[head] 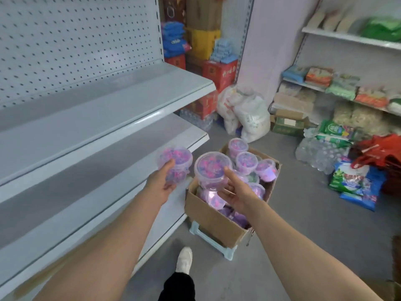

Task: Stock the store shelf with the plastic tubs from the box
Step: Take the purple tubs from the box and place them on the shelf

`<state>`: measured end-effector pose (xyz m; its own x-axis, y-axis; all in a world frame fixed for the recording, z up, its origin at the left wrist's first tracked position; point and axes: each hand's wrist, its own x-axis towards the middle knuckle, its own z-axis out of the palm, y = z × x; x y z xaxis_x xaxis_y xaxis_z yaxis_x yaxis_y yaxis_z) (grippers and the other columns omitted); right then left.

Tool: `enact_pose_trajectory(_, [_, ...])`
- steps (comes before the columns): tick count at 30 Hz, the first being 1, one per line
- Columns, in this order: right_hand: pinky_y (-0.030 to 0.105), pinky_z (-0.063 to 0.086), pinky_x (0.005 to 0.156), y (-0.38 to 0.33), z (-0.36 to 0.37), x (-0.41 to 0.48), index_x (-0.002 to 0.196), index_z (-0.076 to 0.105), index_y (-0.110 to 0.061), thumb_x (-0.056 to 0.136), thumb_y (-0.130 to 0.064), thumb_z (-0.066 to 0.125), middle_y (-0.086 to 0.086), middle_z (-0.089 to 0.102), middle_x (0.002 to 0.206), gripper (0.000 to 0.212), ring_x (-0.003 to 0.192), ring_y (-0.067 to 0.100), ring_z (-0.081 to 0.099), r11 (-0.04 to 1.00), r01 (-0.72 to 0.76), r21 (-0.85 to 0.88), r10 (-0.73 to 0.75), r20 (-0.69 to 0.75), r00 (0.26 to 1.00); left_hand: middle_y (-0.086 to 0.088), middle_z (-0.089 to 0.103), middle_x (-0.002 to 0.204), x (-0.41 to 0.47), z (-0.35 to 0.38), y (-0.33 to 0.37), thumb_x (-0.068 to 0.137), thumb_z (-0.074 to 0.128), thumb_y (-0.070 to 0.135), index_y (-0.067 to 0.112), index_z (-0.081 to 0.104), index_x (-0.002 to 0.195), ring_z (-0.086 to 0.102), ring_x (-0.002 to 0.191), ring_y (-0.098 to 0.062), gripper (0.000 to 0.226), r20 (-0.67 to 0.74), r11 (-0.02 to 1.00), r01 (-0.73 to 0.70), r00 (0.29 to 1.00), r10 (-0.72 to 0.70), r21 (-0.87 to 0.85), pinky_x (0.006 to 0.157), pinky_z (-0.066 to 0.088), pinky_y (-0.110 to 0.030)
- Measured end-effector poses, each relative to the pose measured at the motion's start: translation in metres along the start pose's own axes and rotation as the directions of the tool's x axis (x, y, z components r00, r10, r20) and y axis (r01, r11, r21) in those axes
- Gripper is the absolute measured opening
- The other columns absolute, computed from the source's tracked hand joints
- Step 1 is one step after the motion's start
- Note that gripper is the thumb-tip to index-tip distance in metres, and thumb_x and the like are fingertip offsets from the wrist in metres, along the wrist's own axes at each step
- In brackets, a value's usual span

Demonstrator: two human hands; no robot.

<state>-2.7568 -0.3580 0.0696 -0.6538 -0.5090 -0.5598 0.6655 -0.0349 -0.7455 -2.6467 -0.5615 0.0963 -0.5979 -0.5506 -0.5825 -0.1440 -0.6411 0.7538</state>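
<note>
Each hand grips one tub, left hand nearer the empty shelf (probably first to place), right hand over the box.

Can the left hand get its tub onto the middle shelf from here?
Probably yes. The left hand holds its tub right by the front edge of the middle shelf, whose surface there looks bare, with nothing between them.
</note>
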Motion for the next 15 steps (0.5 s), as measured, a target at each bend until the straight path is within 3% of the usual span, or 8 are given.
enact_pose_trajectory(2, [0.027,0.053,0.070,-0.011,0.026,-0.017,0.092,0.066,-0.011,0.075,-0.049,0.081,-0.002,0.063,0.063,0.044,0.059,0.010,0.062,1.000,0.022,0.014,-0.023,0.112,0.993,-0.007,0.058,0.099,-0.026,-0.015,0.025,0.080,0.076,0.031,0.014,0.060,0.109,0.058,0.084,-0.018,0.037,-0.021,0.994,-0.060,0.998,0.059,-0.090,0.080,0.053,-0.032])
enact_pose_trajectory(3, [0.027,0.053,0.075,-0.016,0.040,-0.024,0.085,0.062,-0.013,0.078,-0.048,0.078,-0.004,0.057,0.056,0.039,0.053,0.009,0.058,0.999,0.034,0.017,-0.036,0.152,0.988,-0.007,0.056,0.103,-0.038,-0.023,0.038,0.078,0.077,0.031,0.013,0.058,0.117,0.056,0.085,-0.018,0.046,-0.032,0.989,-0.093,0.995,0.090,-0.115,0.083,0.052,-0.033])
enact_pose_trajectory(6, [0.030,0.054,0.092,-0.031,0.087,-0.042,0.092,0.065,-0.011,0.080,-0.049,0.074,-0.003,0.065,0.066,0.040,0.067,0.010,0.064,0.995,0.097,-0.036,-0.086,0.244,0.966,-0.008,0.050,0.115,-0.070,-0.053,0.076,0.076,0.079,0.032,0.015,0.057,0.126,0.054,0.083,-0.016,0.058,-0.071,0.963,-0.210,0.977,0.201,-0.170,0.094,0.050,-0.034])
enact_pose_trajectory(8, [0.031,0.055,0.093,-0.037,0.123,-0.053,0.108,0.068,-0.007,0.075,-0.048,0.077,0.006,0.068,0.094,0.054,0.092,0.017,0.063,0.991,0.129,-0.023,-0.116,0.306,0.945,-0.010,0.051,0.123,-0.091,-0.077,0.098,0.075,0.080,0.032,0.017,0.059,0.121,0.056,0.087,-0.017,0.053,-0.111,0.946,-0.262,0.963,0.245,-0.192,0.093,0.051,-0.036])
enact_pose_trajectory(9, [0.031,0.055,0.090,-0.039,0.143,-0.059,0.110,0.069,-0.007,0.075,-0.047,0.077,0.009,0.066,0.100,0.054,0.095,0.020,0.062,0.989,0.143,-0.026,-0.127,0.322,0.938,-0.010,0.051,0.125,-0.103,-0.089,0.108,0.075,0.079,0.032,0.018,0.061,0.117,0.056,0.089,-0.018,0.047,-0.128,0.936,-0.288,0.955,0.266,-0.201,0.092,0.052,-0.036])
enact_pose_trajectory(15, [0.028,0.059,0.069,-0.032,0.264,-0.081,0.113,0.068,-0.003,0.079,-0.040,0.078,0.014,0.064,0.101,0.051,0.092,0.025,0.062,0.993,0.116,-0.003,-0.101,0.468,0.878,-0.009,0.055,0.104,-0.161,-0.172,0.163,0.080,0.076,0.029,0.017,0.058,0.089,0.060,0.087,-0.020,0.024,-0.256,0.870,-0.432,0.892,0.373,-0.236,0.098,0.050,-0.040])
